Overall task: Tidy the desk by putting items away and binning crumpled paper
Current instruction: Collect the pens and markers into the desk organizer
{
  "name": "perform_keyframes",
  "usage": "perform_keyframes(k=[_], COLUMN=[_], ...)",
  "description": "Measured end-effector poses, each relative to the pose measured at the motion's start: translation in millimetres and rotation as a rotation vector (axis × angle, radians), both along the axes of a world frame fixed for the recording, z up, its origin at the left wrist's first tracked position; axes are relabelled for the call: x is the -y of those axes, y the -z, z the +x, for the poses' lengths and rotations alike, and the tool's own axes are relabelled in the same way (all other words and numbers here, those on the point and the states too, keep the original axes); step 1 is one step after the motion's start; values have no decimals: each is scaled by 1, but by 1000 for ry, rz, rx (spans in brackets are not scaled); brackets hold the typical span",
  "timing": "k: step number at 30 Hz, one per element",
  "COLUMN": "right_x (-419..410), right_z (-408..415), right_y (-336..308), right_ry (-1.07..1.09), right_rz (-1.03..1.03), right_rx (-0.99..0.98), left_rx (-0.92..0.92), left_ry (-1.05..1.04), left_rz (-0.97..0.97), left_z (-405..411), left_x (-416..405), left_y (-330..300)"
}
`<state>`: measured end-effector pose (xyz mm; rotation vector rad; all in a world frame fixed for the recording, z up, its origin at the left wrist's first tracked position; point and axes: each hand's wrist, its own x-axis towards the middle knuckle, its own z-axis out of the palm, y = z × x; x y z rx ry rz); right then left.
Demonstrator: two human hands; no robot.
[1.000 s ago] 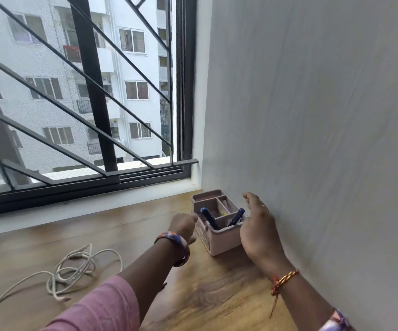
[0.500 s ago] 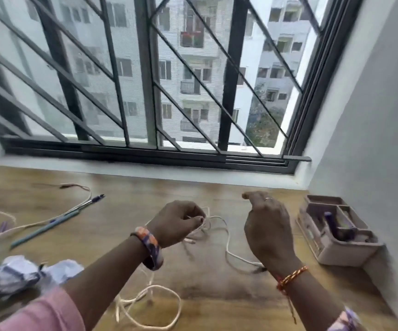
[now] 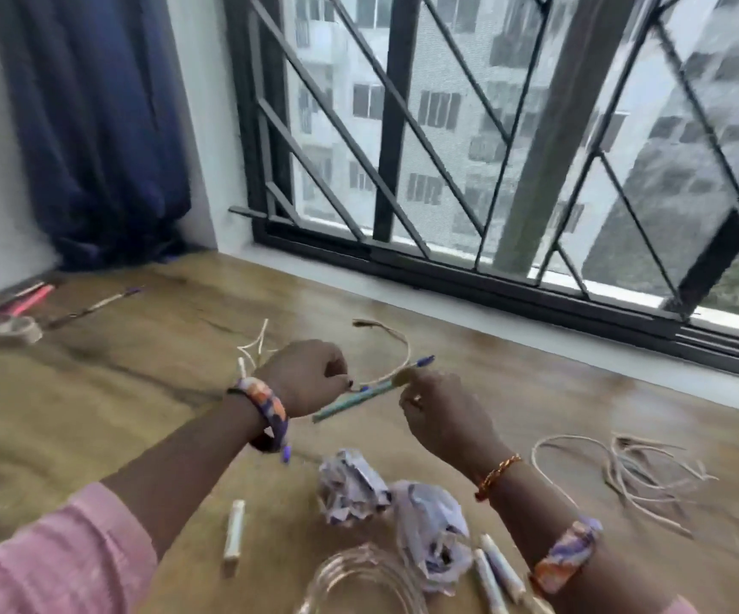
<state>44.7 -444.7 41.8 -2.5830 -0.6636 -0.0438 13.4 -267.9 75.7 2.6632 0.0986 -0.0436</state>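
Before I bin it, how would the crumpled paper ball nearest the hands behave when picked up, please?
The crumpled paper ball looks light and loosely wadded, so it would probably squash under the fingers. Its uneven folds suggest it would barely roll across the wooden desk.

A room in a home, high in an apartment block, is showing here: a wooden tabletop (image 3: 514, 374) is sitting under a barred window (image 3: 483, 139) facing residential towers, a dark blue curtain (image 3: 97, 126) is hanging beside it, and pens (image 3: 26, 301) are lying about.
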Motion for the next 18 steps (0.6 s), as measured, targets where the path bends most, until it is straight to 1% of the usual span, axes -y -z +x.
perform_keyframes(k=[3, 4, 6, 8, 11, 14, 16, 18], right_x=[-42, -53, -67, -74, -76, -75, -72, -66], right_z=[8, 10, 15, 21, 25, 23, 22, 20], right_y=[13, 18, 26, 32, 35, 35, 35, 32], right_ry=[-91, -103, -84, -42, -6, -3, -12, -35], right_rz=[-86, -120, -204, -278, -377, -417, -422, -437], right_rx=[-64, -84, -88, -58, -18, -11, -3, 7], left_rx=[-241, -312, -393, -391, -331, -281, -298, -383], left_ry=[-6, 19, 46, 56, 27, 12, 24, 85], left_rz=[175, 197, 164, 185, 218, 271, 265, 226], left_z=[-3, -3, -2, 3, 12, 11, 8, 5], left_x=[-47, -57, -68, -73, -68, -59, -55, -56], left_y=[9, 14, 24, 31, 45, 57, 59, 53])
